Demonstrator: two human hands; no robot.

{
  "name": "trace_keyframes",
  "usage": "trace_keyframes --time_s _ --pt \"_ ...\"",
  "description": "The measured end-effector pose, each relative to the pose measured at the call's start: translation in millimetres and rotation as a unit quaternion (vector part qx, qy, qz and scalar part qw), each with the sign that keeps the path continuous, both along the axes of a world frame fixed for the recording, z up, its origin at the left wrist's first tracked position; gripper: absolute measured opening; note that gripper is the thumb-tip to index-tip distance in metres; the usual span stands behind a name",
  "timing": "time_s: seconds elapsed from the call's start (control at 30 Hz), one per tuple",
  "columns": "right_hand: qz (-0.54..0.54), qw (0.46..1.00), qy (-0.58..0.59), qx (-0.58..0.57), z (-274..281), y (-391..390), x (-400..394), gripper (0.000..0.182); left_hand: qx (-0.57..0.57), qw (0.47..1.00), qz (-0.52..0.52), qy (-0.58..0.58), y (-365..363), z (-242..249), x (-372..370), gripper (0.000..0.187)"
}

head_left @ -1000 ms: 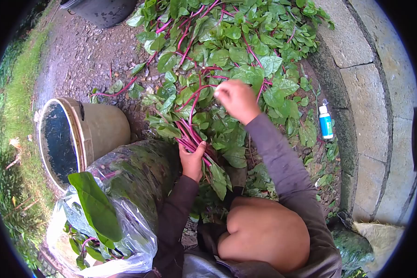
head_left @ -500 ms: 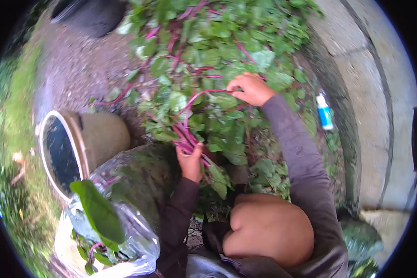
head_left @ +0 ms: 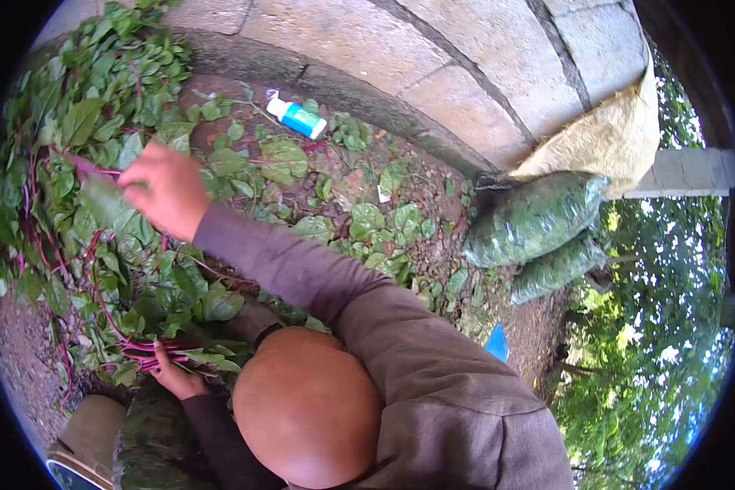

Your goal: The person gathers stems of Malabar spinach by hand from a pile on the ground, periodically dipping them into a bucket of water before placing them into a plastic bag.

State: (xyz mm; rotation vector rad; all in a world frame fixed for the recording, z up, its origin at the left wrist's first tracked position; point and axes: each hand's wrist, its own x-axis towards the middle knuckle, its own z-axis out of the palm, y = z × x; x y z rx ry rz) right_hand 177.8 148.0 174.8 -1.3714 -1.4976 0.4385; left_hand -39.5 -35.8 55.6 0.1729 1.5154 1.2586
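Observation:
My left hand [head_left: 175, 376] is closed around a bundle of purple-red stems [head_left: 151, 353] with green leaves, low on the left beside my knee [head_left: 306, 408]. My right hand [head_left: 165, 186] reaches over the leafy plants [head_left: 98, 122], its fingers pinched at a purple stem [head_left: 90, 169] with a motion-blurred leaf. Leaves hide parts of the stems around both hands.
A blue-and-white bottle [head_left: 298, 118] lies near the block wall [head_left: 367, 49]. Filled green plastic bags [head_left: 539, 216] and a pale sack [head_left: 600, 143] stand at the right. A bucket [head_left: 90, 437] is at the lower left, and a blue object [head_left: 496, 343] lies on the soil.
The camera view has turned, so the wall now runs across the top and the filled bags show fully. My right hand has moved to another stem. My left hand still holds the bundle.

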Motion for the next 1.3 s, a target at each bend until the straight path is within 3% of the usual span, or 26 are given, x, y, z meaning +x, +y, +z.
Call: trace_keyframes --time_s 0.13,0.2,0.27,0.3,0.37,0.47,0.53,0.67,0.7,0.77,0.87,0.97,1.1,1.17,1.23,1.3 --pt "0.123 0.991 -0.017 -0.051 -72 -71 -81 0.013 -0.037 0.998 -0.039 -0.019 8 -4 -2 0.040" --pt "0.260 0.952 -0.008 -0.163 -98 -103 -91 0.013 -0.030 0.992 -0.012 -0.120 9 -3 -5 0.047" --pt "0.273 0.950 0.016 -0.149 -116 -118 -93 0.014 -0.032 0.977 -0.034 -0.208 12 11 -4 0.061" --pt "0.284 0.949 0.026 -0.134 -115 -122 -92 0.016 -0.004 0.969 -0.052 -0.242 13 17 2 0.059" --pt "0.350 0.927 -0.034 -0.130 -107 -124 -90 0.017 -0.041 0.984 -0.070 -0.159 10 14 2 0.050" --pt "0.476 0.866 -0.031 -0.152 -113 -113 -78 0.019 0.012 0.995 -0.017 -0.098 0 -13 -13 0.035" --pt "0.422 0.874 0.062 -0.232 -104 -97 -62 0.021 0.035 0.997 0.031 -0.063 0 -6 -2 0.034" --pt "0.118 0.976 -0.002 -0.181 -94 -31 -15 0.013 0.036 0.997 0.075 0.000 2 3 8 0.038" --pt "0.076 0.984 -0.009 -0.163 -104 -13 -3 0.015 0.021 0.996 0.081 0.002 1 6 9 0.037" --pt "0.027 0.958 -0.142 -0.249 -108 15 12 0.019 0.029 0.995 0.091 -0.007 2 8 13 0.038" --pt "0.064 0.891 -0.227 -0.388 -122 35 3 0.024 0.046 0.995 0.089 -0.008 1 3 16 0.038" --pt "0.029 0.896 -0.248 -0.367 -142 30 -17 0.025 0.051 0.996 0.079 -0.003 3 3 16 0.038" --pt "0.052 0.958 -0.159 -0.233 -109 -1 -27 0.018 0.050 0.995 0.090 0.000 8 10 16 0.038" --pt "0.126 0.951 -0.253 -0.129 -78 -31 -43 0.014 0.051 0.995 0.086 -0.011 10 10 16 0.035" --pt "0.227 0.934 -0.262 -0.091 -75 -63 -58 0.013 0.055 0.995 0.083 -0.022 10 4 16 0.035" --pt "0.311 0.900 -0.281 -0.124 -75 -91 -70 0.015 0.076 0.977 0.080 -0.184 1 -18 0 0.033"
